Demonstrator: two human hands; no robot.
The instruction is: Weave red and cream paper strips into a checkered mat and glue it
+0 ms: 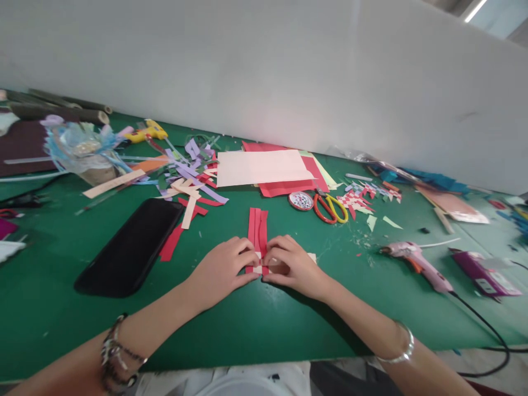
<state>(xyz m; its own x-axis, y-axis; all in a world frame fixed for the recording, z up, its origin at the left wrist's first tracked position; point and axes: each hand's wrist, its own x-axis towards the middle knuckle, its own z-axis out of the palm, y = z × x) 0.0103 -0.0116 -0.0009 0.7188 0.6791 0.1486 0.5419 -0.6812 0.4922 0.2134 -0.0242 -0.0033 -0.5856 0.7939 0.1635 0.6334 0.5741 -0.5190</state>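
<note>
In the middle of the table, red paper strips [258, 228] point away from me, crossed with cream paper near their lower end in a small check weave. My left hand [225, 267] has its fingers curled and pinches the left edge of the woven strips. From the other side, my right hand [295, 265] pinches the right edge with bent fingers. A bit of cream paper [312, 257] shows beyond the right hand. The fingers hide part of the weave.
Left of the hands lies a black tray-like object [132, 247] near loose paper strips [190, 187]. Behind are cream sheets [264, 168], a round tin [301, 201] and scissors [331, 209]. A pink glue gun [418, 264] with its cord lies right; a yellow glue gun [148, 132] sits back left.
</note>
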